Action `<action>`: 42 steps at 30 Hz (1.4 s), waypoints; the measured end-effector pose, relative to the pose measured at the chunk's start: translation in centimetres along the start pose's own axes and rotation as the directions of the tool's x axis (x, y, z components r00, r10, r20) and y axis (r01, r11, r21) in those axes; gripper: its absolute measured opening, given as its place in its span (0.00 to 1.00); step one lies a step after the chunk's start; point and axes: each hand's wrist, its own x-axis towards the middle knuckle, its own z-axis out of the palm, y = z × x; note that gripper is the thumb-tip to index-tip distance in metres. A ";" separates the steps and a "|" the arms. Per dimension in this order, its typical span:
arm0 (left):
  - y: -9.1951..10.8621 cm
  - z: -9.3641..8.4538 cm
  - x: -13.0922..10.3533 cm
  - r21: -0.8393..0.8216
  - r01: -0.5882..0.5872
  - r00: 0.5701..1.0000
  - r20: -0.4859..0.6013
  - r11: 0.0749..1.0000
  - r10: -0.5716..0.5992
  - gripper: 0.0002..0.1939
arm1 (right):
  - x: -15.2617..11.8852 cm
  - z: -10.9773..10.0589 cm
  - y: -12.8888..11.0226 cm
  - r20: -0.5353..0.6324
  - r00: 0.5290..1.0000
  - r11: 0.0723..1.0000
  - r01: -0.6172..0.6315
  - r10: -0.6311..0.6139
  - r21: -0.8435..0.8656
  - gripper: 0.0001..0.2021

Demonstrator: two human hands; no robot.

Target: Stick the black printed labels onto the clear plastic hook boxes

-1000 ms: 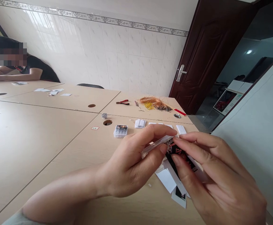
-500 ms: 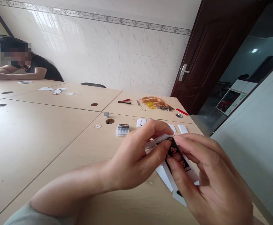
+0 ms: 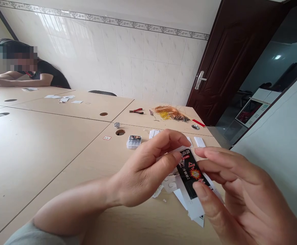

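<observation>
Your left hand (image 3: 142, 172) pinches the flat black printed label (image 3: 193, 173) at near right, your right hand (image 3: 250, 195) curls loosely by its right end, grip unclear; the black-labelled clear plastic box (image 3: 134, 142) farther left looks done, this piece seemingly unfinished.

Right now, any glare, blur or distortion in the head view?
Head view: pale glare on the tiled wall, upper left; head view: door leans, likely camera tilt or lens stretch; head view: black label shows clear large print, little blur.
</observation>
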 end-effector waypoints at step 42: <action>-0.1 -1.2 -0.4 -0.100 0.116 0.979 0.179 0.988 -0.097 0.16 | 1.3 -0.8 -0.2 0.086 0.996 0.999 0.007 -0.004 -0.033 0.11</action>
